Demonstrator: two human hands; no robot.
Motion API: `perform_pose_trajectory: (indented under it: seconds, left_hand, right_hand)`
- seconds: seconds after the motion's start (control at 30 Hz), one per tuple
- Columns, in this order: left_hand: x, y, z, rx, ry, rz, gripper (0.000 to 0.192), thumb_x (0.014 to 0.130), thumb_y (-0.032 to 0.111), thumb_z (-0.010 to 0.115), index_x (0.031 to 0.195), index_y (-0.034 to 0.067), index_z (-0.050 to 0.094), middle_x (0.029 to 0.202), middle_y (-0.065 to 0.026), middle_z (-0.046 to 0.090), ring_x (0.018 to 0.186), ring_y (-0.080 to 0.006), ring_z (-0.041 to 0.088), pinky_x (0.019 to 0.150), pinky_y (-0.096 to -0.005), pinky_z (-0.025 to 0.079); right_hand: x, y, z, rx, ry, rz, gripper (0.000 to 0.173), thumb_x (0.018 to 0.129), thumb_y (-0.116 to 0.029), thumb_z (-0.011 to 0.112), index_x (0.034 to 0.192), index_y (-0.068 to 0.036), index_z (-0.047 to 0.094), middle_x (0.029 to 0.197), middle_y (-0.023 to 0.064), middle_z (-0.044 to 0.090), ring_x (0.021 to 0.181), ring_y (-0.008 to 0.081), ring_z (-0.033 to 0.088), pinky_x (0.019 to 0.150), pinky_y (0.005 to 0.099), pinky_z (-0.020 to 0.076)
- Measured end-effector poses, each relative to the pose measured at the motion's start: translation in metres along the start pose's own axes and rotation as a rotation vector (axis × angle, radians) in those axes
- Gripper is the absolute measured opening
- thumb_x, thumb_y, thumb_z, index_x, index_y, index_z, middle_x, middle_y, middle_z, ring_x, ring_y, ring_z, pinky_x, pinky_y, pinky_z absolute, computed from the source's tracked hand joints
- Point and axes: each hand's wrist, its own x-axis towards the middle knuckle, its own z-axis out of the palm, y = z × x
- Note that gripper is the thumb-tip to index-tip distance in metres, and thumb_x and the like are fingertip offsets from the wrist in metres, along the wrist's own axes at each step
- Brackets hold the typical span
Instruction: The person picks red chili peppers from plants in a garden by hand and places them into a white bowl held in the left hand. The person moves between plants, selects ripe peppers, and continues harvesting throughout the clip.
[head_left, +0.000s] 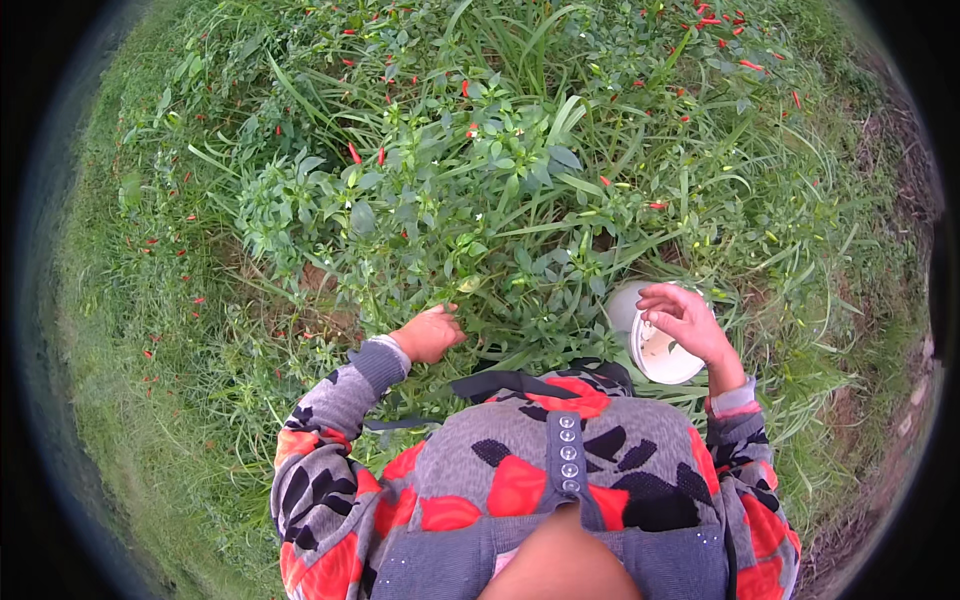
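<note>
My left hand (431, 334) is among the leaves of a chili pepper plant (465, 247), its fingers curled. Leaves and the back of the hand hide whether anything is in its grip. Over a white plastic bucket (667, 367) at my right is my right hand (686, 322), fingers bent, with a gap between them and the thumb; I see nothing held there. The bucket is tilted, its mouth partly covered by the hand. A few small bits lie on its pale inside. Ripe red chilies (355, 154) stand on the plants ahead.
Long grass blades (540, 45) grow thickly between the chili plants. More red chilies (709, 21) show at the far right, and others (152, 241) at the left. Bare soil (322, 281) shows through left of my left hand. Dry brown ground (900, 157) borders the right side.
</note>
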Motion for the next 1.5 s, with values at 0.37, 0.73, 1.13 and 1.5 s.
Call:
perform_pose_trajectory:
  seconds: [0.37,0.73,1.13,1.5]
  left_hand:
    - [0.016,-0.004,0.007,0.025,-0.059,0.063,0.039,0.056,0.007,0.060,0.095,0.012,0.062,0.080,-0.0037,0.058,0.093,-0.0215,0.056,0.104,-0.0417,0.027]
    - [-0.017,0.005,0.001,0.035,-0.154,0.117,0.041,0.061,0.014,0.061,0.101,0.015,0.063,0.081,-0.0045,0.059,0.092,-0.0218,0.056,0.105,-0.0438,0.023]
    - [0.034,0.048,-0.206,-0.836,0.016,0.177,0.036,0.082,0.020,0.064,0.111,0.000,0.055,0.101,-0.0122,0.061,0.089,-0.0197,0.061,0.079,-0.0330,0.048]
    - [0.238,0.006,-0.119,-0.967,0.149,-0.163,0.022,0.078,0.014,0.059,0.096,0.002,0.065,0.085,-0.0105,0.067,0.078,-0.0181,0.062,0.075,-0.0306,0.048]
  right_hand:
    - [-0.034,-0.013,-0.006,-0.046,0.128,-0.043,0.036,0.081,-0.011,0.059,0.115,-0.001,0.053,0.100,0.0095,0.062,0.092,0.0153,0.058,0.082,0.0296,0.0458]
    - [0.005,-0.010,0.016,0.094,0.335,-0.209,0.037,0.083,-0.012,0.057,0.117,0.001,0.050,0.112,0.0113,0.057,0.104,0.0192,0.055,0.091,0.0327,0.0425]
    - [0.102,0.072,-0.003,-0.339,0.669,-0.032,0.033,0.080,-0.012,0.049,0.111,0.000,0.052,0.107,0.0195,0.058,0.098,0.0314,0.057,0.087,0.0377,0.0437]
    - [0.055,0.038,0.025,-0.599,0.468,0.125,0.028,0.078,-0.013,0.054,0.104,-0.004,0.053,0.099,0.0187,0.060,0.093,0.0349,0.057,0.082,0.0423,0.0446]
